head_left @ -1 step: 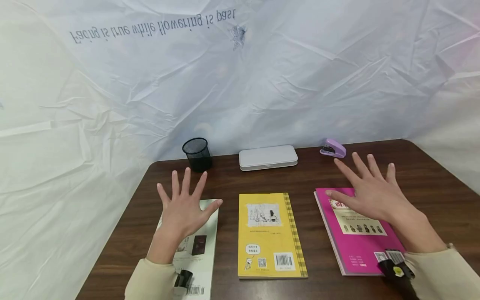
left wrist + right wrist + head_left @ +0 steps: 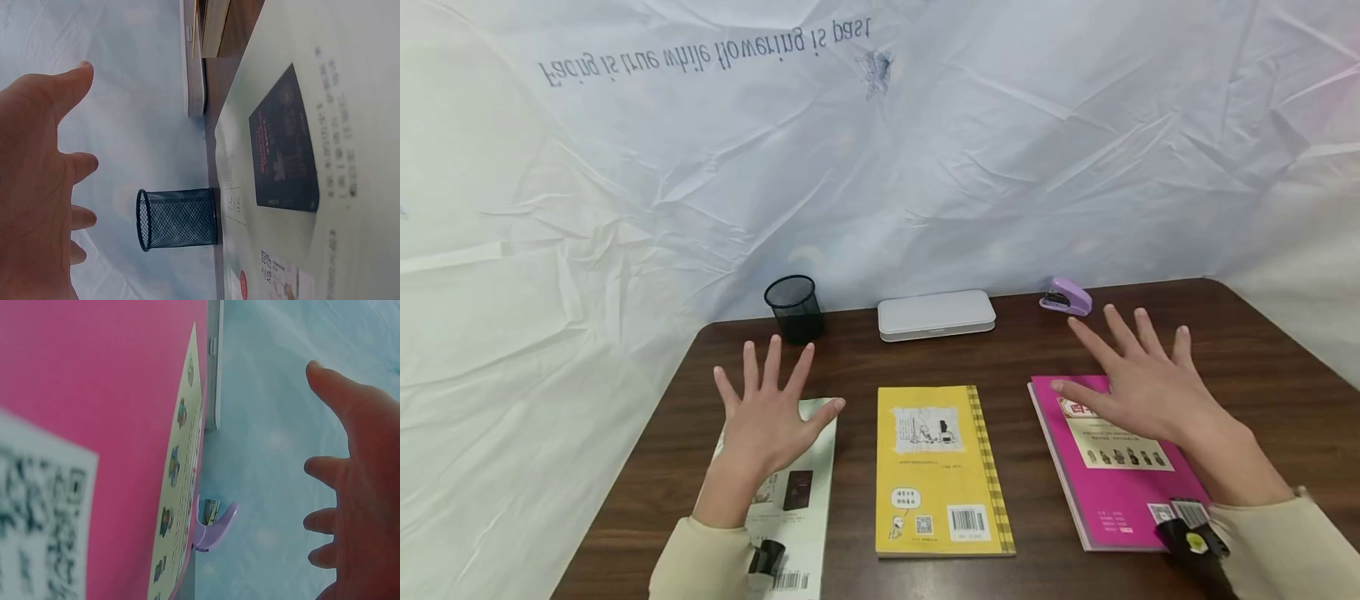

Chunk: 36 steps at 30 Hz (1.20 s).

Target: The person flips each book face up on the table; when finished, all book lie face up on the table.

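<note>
Hovering over a pale green paperback [image 2: 799, 492], the left hand [image 2: 767, 425] has its fingers splayed; its grip is wide and holds nothing. Just beyond those fingertips a black mesh pen cup [image 2: 797, 312] stands upright; looking tall and light, it could topple if a forward reach clipped its rim. Next along the surface [image 2: 856, 517], between the hands and touched by neither, the yellow comic book [image 2: 936, 475] lies flat with its barcode up; it would probably slide rather than lift if a finger pushed its edge. Behind it sits the closed white pencil case [image 2: 936, 315], and farther right the purple stapler [image 2: 1067, 297], near enough to the right hand [image 2: 1150, 387] that a careless stretch might knock it toward the hanging cloth [image 2: 925, 167]. That hand's grip is wide and bare too, above the magenta book [image 2: 1112, 492]. The right wrist camera [image 2: 1195, 540], low over that cover, could snag its corner if the forearm dropped.
</note>
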Each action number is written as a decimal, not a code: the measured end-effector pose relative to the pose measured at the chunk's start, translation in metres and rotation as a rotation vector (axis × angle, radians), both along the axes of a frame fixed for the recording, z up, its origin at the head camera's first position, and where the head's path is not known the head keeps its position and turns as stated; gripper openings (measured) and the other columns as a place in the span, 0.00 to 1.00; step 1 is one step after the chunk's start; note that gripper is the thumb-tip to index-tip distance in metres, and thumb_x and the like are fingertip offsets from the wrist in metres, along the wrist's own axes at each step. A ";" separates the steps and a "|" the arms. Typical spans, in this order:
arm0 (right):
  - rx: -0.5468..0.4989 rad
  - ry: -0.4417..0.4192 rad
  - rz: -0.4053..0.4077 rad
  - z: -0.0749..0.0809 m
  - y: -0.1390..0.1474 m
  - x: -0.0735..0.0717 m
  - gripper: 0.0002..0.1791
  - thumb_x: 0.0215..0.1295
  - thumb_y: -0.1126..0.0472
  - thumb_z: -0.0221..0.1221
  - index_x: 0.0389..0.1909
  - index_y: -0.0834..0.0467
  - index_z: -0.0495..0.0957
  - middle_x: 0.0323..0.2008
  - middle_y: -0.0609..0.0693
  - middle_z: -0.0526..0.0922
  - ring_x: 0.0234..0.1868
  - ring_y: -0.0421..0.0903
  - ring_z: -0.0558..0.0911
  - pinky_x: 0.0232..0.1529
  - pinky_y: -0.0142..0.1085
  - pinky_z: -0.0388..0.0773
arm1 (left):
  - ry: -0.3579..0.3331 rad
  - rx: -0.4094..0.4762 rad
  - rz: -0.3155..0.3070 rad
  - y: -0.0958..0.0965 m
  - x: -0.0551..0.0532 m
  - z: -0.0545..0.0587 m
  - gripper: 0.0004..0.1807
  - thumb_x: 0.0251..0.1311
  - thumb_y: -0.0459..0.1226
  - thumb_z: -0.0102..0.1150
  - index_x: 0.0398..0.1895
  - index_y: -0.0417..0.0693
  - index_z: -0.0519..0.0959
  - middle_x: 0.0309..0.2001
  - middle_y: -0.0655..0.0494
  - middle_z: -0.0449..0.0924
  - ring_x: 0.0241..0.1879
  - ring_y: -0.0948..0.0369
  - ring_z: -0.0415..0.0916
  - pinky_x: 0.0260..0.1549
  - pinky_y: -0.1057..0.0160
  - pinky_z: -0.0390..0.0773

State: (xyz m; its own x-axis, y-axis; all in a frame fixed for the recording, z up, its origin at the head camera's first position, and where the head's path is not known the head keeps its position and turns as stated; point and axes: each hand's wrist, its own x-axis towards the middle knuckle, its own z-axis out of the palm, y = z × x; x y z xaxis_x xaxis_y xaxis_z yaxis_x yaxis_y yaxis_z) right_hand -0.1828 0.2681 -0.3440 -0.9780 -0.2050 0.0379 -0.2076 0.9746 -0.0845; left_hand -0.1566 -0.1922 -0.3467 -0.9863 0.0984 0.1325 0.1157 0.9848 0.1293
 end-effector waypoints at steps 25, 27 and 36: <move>-0.671 -0.039 0.269 0.049 -0.110 -0.015 0.25 0.70 0.54 0.70 0.65 0.57 0.82 0.43 0.52 0.90 0.32 0.43 0.87 0.30 0.35 0.83 | -0.222 0.207 0.084 -0.089 0.091 0.023 0.37 0.66 0.52 0.71 0.74 0.45 0.75 0.32 0.69 0.84 0.27 0.69 0.73 0.30 0.63 0.73; -0.722 -0.122 0.291 0.044 -0.126 -0.022 0.25 0.70 0.55 0.70 0.65 0.58 0.83 0.42 0.52 0.89 0.32 0.44 0.87 0.32 0.38 0.86 | -0.253 0.196 0.110 -0.102 0.101 0.015 0.39 0.64 0.51 0.72 0.74 0.42 0.74 0.30 0.69 0.82 0.27 0.70 0.71 0.31 0.65 0.72; -0.944 -0.437 0.356 0.014 -0.192 -0.042 0.24 0.71 0.56 0.68 0.64 0.61 0.82 0.45 0.59 0.90 0.38 0.57 0.91 0.38 0.50 0.89 | -0.485 0.284 0.303 -0.125 0.122 -0.018 0.42 0.58 0.46 0.77 0.75 0.45 0.74 0.24 0.59 0.77 0.21 0.60 0.75 0.24 0.63 0.70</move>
